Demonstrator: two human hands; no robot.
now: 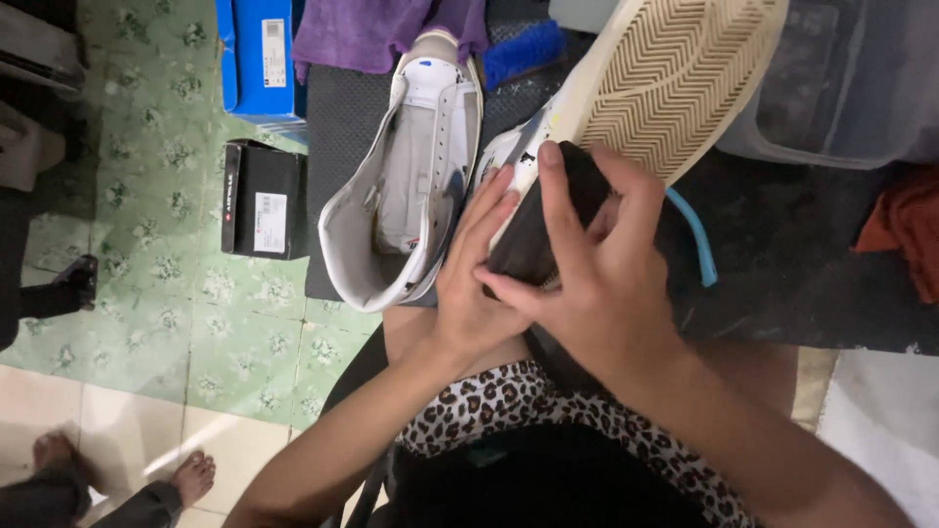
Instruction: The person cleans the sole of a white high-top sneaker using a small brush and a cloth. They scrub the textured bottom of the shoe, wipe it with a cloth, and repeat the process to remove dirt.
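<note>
A white sneaker [675, 68] lies sole-up across my lap, its ribbed cream sole facing me. My right hand [597, 274] presses a black cloth or sponge [533, 230] against the shoe's heel end, fingers spread over it. My left hand [474, 279] holds the same end of the shoe from the left, fingertips touching the black piece. A second white high-top sneaker [411, 186] lies open on the black mat [782, 264], just left of my hands.
A blue shoebox [259, 59], a small black box [262, 200], a purple cloth [362, 34], a blue brush [523, 49] and a grey tub [851, 88] surround the mat. A thin blue handle [696, 240] pokes out at right. Another person's bare feet [191, 479] stand at lower left.
</note>
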